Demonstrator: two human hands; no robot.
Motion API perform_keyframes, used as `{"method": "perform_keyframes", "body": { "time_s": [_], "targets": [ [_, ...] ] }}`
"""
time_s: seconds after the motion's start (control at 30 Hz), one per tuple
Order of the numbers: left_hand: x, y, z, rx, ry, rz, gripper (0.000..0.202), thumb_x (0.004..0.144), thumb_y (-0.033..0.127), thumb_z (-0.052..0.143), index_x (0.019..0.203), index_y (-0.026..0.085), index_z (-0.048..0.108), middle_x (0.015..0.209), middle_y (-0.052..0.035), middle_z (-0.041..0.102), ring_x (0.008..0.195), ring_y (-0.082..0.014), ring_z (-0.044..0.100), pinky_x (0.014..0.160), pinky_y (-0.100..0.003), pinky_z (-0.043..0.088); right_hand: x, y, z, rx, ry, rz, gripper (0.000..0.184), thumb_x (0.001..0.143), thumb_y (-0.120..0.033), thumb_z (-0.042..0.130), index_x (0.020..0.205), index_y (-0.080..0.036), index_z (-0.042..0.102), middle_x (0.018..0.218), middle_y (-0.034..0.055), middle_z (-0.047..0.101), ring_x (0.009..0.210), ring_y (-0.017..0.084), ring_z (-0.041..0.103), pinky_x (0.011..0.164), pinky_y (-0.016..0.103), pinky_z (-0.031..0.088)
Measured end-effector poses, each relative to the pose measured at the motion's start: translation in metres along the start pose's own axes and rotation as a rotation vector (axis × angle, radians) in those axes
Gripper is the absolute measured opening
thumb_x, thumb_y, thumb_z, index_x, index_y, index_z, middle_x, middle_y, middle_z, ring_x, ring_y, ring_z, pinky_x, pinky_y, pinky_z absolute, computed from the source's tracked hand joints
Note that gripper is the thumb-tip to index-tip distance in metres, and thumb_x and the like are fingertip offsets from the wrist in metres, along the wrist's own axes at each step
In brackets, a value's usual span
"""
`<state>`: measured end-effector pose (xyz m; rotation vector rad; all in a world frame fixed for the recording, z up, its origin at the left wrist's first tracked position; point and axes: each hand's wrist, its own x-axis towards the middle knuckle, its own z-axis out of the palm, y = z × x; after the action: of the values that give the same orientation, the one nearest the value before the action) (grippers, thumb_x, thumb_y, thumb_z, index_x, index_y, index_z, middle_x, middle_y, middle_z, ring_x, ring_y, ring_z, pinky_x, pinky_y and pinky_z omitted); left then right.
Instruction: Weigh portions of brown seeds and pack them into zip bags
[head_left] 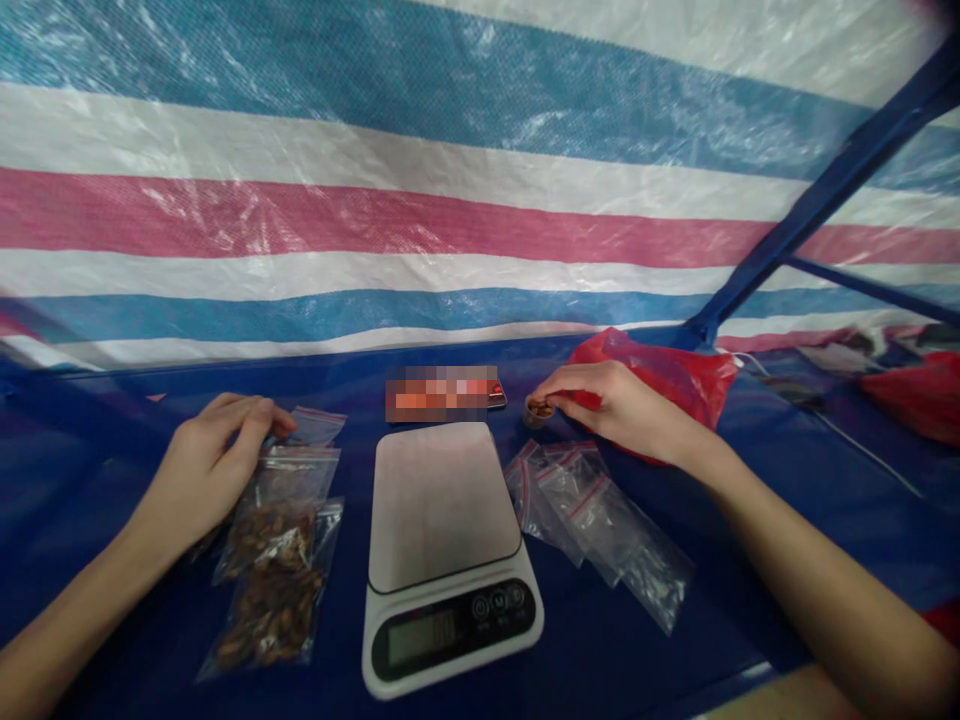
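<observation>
- Dark blue tabletop (600, 650), with a red-white-blue striped tarp wall (450, 200) behind it.
- Right hand (615, 405) pinches a small round cup of brown pieces (538, 409), low over the table behind the scale and next to a red plastic bag (675, 375).
- Left hand (206, 465) is curled over the seal end of the clear zip bags filled with brown pieces (274, 580). Pinching or just pressing, can't tell.
- Progress, my read: a few bags are filled at left. The fan of empty clear zip bags (600, 510) right of the scale is unfilled.
- White digital kitchen scale (442, 510) sits mid-table, platform bare, display unreadable.
- Blurred flat box (442, 393) lies behind the scale. Nothing blocks either hand.
</observation>
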<state>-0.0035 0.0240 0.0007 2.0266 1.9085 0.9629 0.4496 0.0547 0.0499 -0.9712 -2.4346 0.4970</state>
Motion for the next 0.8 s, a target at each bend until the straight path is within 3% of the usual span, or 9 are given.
{"method": "perform_keyframes", "body": {
  "time_s": [0.2, 0.3, 0.47, 0.57, 0.67, 0.8],
  "targets": [
    [0.000, 0.000, 0.000, 0.008, -0.001, -0.007, 0.049, 0.091, 0.057, 0.042, 0.078, 0.024, 0.074, 0.087, -0.0081, 0.074, 0.094, -0.0294, 0.068, 0.094, -0.043, 0.051, -0.002, 0.003, -0.005, -0.087, 0.090, 0.003, 0.025, 0.092, -0.009, 0.055, 0.099, -0.018, 0.077, 0.095, 0.0057, 0.080, 0.084, 0.019, 0.074, 0.078, 0.031, 0.056],
    [0.000, -0.001, 0.000, 0.016, -0.007, -0.009, 0.049, 0.092, 0.057, 0.041, 0.081, 0.024, 0.075, 0.091, -0.0081, 0.073, 0.095, -0.0297, 0.069, 0.096, -0.044, 0.051, -0.004, 0.004, -0.012, -0.051, 0.083, 0.058, 0.028, 0.081, -0.001, 0.050, 0.083, -0.018, 0.072, 0.080, 0.0024, 0.077, 0.070, 0.016, 0.070, 0.066, 0.027, 0.051],
    [0.000, 0.000, -0.001, 0.014, -0.001, -0.010, 0.048, 0.093, 0.056, 0.040, 0.079, 0.024, 0.073, 0.089, -0.0079, 0.073, 0.095, -0.0293, 0.068, 0.095, -0.044, 0.051, -0.026, -0.032, -0.012, 0.113, 0.057, 0.072, 0.032, 0.074, 0.008, 0.041, 0.066, -0.020, 0.056, 0.073, -0.0013, 0.075, 0.064, 0.011, 0.069, 0.061, 0.022, 0.047],
    [-0.001, 0.003, -0.002, 0.021, -0.005, -0.012, 0.049, 0.094, 0.055, 0.039, 0.081, 0.023, 0.074, 0.089, -0.0082, 0.073, 0.095, -0.0285, 0.068, 0.094, -0.043, 0.051, -0.055, -0.069, 0.008, 0.165, -0.040, -0.046, 0.034, 0.081, 0.009, 0.042, 0.076, -0.021, 0.058, 0.094, -0.0004, 0.080, 0.085, 0.012, 0.075, 0.074, 0.021, 0.052],
    [-0.001, 0.006, -0.002, 0.026, 0.001, -0.002, 0.047, 0.094, 0.053, 0.039, 0.081, 0.023, 0.074, 0.089, -0.0081, 0.073, 0.097, -0.0284, 0.067, 0.096, -0.044, 0.050, -0.085, -0.095, 0.035, 0.027, -0.132, -0.149, 0.032, 0.087, 0.006, 0.044, 0.084, -0.021, 0.060, 0.128, 0.0012, 0.078, 0.102, 0.015, 0.074, 0.086, 0.027, 0.055],
    [-0.002, 0.008, 0.000, 0.020, 0.008, 0.029, 0.047, 0.095, 0.050, 0.039, 0.078, 0.023, 0.073, 0.086, -0.0076, 0.075, 0.098, -0.0280, 0.066, 0.096, -0.043, 0.050, -0.110, -0.105, 0.060, -0.231, -0.146, -0.251, 0.028, 0.091, 0.001, 0.045, 0.080, -0.019, 0.061, 0.149, 0.0022, 0.068, 0.100, 0.023, 0.072, 0.082, 0.037, 0.058]
  ]
}}
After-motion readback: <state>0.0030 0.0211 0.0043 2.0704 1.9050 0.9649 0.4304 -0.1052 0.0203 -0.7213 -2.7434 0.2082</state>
